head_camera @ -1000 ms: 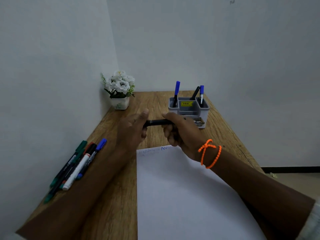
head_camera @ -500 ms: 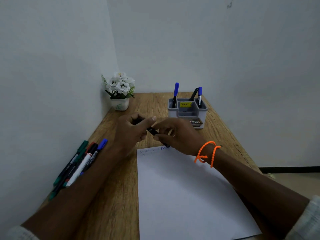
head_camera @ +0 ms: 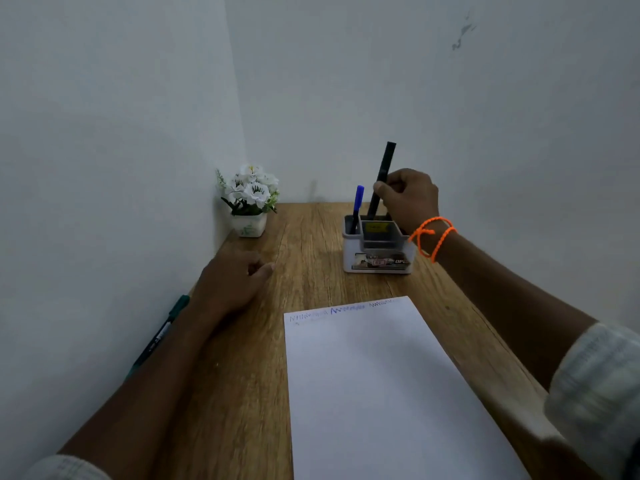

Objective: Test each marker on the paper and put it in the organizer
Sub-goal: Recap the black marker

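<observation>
Both hands have parted since a moment ago: the right hand [head_camera: 408,199] has carried the black marker [head_camera: 382,178] from above the paper [head_camera: 381,393] over to the organizer [head_camera: 377,265]

Fingers and thumb of that hand pinch the marker at mid-barrel, nearly upright, its lower end dipping into a rear compartment beside a blue-capped marker [head_camera: 357,207] standing at the left. An orange bracelet [head_camera: 433,237] circles the wrist. Relaxed and holding nothing, the left hand [head_camera: 230,282] lies on the wooden table [head_camera: 242,393], partly covering the loose markers [head_camera: 162,334] by the wall. Scribbles line the paper's top edge; a flower pot [head_camera: 250,206] sits in the corner
</observation>
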